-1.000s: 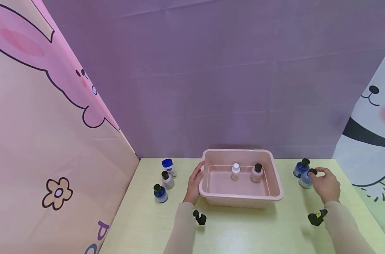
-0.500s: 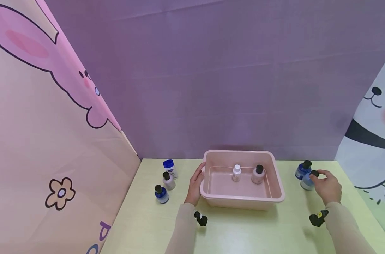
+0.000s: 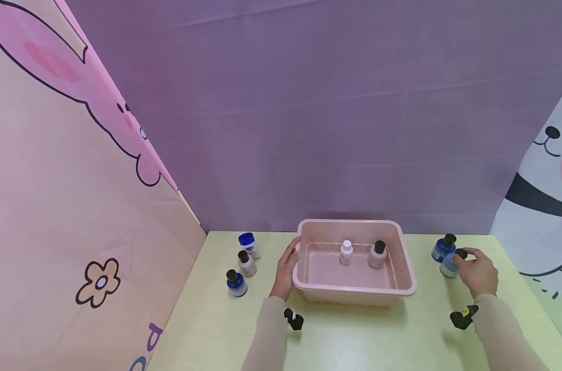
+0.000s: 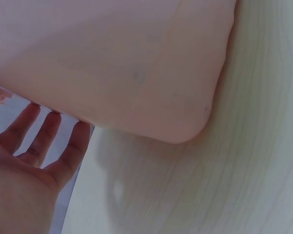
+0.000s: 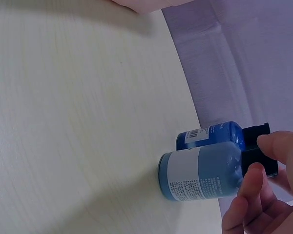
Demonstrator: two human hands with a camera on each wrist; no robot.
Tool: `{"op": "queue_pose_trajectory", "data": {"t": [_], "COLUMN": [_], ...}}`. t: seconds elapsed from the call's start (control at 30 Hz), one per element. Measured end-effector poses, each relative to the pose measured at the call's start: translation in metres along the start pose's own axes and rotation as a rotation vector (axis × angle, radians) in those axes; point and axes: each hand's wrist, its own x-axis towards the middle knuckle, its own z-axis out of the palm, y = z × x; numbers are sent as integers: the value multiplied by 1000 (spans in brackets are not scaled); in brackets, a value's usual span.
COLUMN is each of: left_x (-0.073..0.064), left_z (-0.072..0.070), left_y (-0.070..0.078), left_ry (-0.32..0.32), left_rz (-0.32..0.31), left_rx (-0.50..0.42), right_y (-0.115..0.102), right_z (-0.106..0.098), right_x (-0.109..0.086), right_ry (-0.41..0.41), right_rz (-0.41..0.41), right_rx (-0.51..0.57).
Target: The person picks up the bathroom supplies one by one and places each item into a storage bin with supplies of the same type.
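Note:
At the right of the table my right hand [image 3: 479, 273] pinches the black cap of a light blue bottle [image 5: 205, 170] between thumb and fingers. The bottle stands upright, close beside a dark blue bottle [image 5: 212, 133] with a black cap. My left hand [image 3: 285, 269] rests against the left side of a pink plastic tub [image 3: 352, 290]. In the left wrist view its fingers [image 4: 73, 148], only slightly bent, reach the tub's outer edge. Inside the tub stand a white-capped small bottle [image 3: 346, 254] and a pale pink bottle [image 3: 376, 259] with a black cap.
Left of the tub stand a blue-lidded white jar [image 3: 251, 248], a pale bottle [image 3: 248, 266] with a black cap and a dark blue bottle [image 3: 237, 286]. A purple cloth [image 3: 290, 129] rises behind the table [image 3: 355, 335]. Printed panels flank both sides.
The head view has shifted slightly. Both hands keep their places, the left at the tub's side and the right at the light blue bottle's cap; no bottle has visibly moved on the table.

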Motion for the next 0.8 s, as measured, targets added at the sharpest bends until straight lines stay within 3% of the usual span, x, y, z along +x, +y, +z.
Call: {"op": "queue_pose_trajectory", "data": {"t": [0.17,0.27,0.37,0.6,0.8], "left_x": [-10,-11,-9,4,6], "left_z": [3,3,2,-1,0], "left_y": [19,22,18,-8,-13], "left_ry": [-11,-17,-26,-21,1], "left_rz": [17,4,6,-2,6], "left_rx": [15,14,-2,-42,-12], "right_y": [2,2,4,8,6], "right_z": [2,2,3,5,4], "right_x": [2,3,5,9,6], "right_ry": [5,6,8,7,14], "right_rz": [4,2,-5,-6,-12], "right_rx": [3,3,-2,-18,-21]}}
